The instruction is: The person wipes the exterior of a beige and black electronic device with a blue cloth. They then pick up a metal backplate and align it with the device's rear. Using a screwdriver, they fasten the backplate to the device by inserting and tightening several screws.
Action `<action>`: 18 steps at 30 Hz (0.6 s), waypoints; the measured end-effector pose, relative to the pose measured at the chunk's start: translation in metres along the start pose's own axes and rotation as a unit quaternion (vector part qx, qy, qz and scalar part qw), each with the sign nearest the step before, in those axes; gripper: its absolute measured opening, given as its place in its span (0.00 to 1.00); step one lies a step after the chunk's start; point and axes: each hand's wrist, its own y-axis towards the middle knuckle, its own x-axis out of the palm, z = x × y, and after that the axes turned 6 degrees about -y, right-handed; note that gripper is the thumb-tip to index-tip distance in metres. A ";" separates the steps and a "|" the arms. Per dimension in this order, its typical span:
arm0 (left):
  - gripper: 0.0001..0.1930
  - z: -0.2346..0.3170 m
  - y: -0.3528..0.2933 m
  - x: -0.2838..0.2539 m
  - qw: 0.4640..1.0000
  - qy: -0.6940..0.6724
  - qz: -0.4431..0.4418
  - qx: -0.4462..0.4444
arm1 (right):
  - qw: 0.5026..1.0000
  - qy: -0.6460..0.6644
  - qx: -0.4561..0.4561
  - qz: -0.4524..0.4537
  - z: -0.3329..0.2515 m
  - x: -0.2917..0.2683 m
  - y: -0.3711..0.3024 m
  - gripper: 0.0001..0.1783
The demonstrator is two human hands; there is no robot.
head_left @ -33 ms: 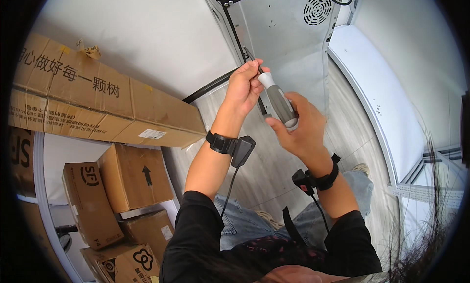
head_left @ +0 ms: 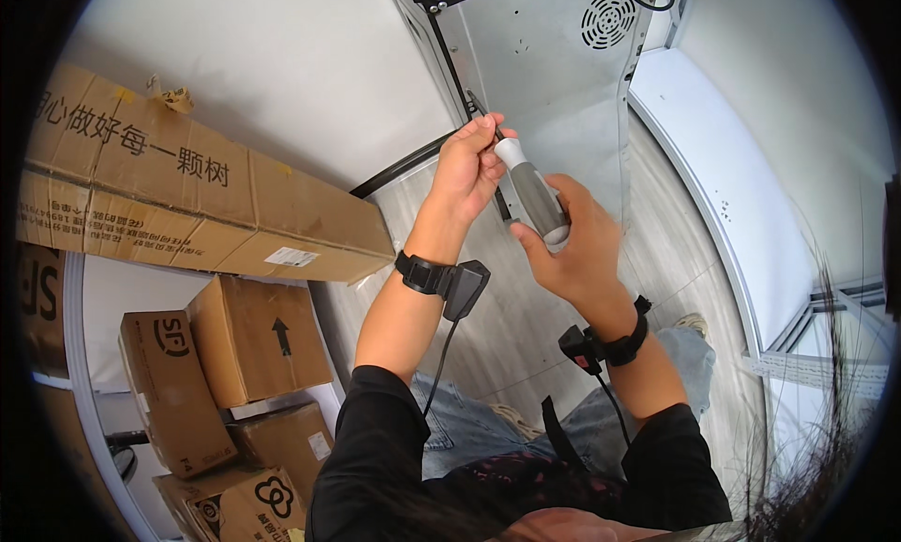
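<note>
A screwdriver (head_left: 535, 195) with a grey handle and white collar slants up and to the left. Around its shaft, near the collar, the fingers of my left hand (head_left: 472, 162) are closed. My right hand (head_left: 587, 242) curls loosely about the rear of the handle, thumb on one side and fingers on the other. Beyond my left fingertips, the shaft's tip end (head_left: 476, 99) is at the dark left edge of a grey metal panel (head_left: 535, 82). Exactly what the tip touches is too small to tell.
The panel has a round vent (head_left: 608, 18), with a black cable (head_left: 657, 5) by it. A long cardboard box (head_left: 310, 209) lies at the left, above several smaller cartons (head_left: 263, 340). A white curved ledge (head_left: 723, 204) runs along the right. Thin cords (head_left: 441, 368) hang from my wrist devices.
</note>
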 end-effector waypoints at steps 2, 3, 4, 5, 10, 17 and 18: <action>0.09 -0.001 0.003 -0.003 0.999 -0.013 -0.031 -0.012 | 0.999 0.003 0.038 -0.006 0.003 0.006 -0.008 0.25; 0.09 -0.001 0.003 -0.003 0.999 -0.011 -0.028 -0.011 | 0.999 0.004 0.041 -0.004 0.003 0.006 -0.008 0.25; 0.09 -0.002 0.003 -0.001 1.000 -0.009 -0.025 -0.009 | 0.999 0.005 0.045 -0.002 0.003 0.006 -0.008 0.25; 0.10 -0.003 0.002 0.000 1.000 -0.008 -0.021 -0.009 | 0.999 0.006 0.050 -0.001 0.003 0.006 -0.009 0.25; 0.11 -0.005 0.004 -0.008 1.000 0.008 -0.025 -0.011 | 0.999 0.016 0.043 0.018 0.001 0.005 -0.009 0.23; 0.11 -0.016 0.001 -0.006 0.999 0.004 -0.044 -0.010 | 0.997 0.023 0.067 -0.007 -0.002 -0.008 -0.007 0.19; 0.11 -0.020 0.001 -0.005 0.999 0.003 -0.044 -0.012 | 0.997 0.020 0.078 -0.004 0.000 -0.011 -0.006 0.19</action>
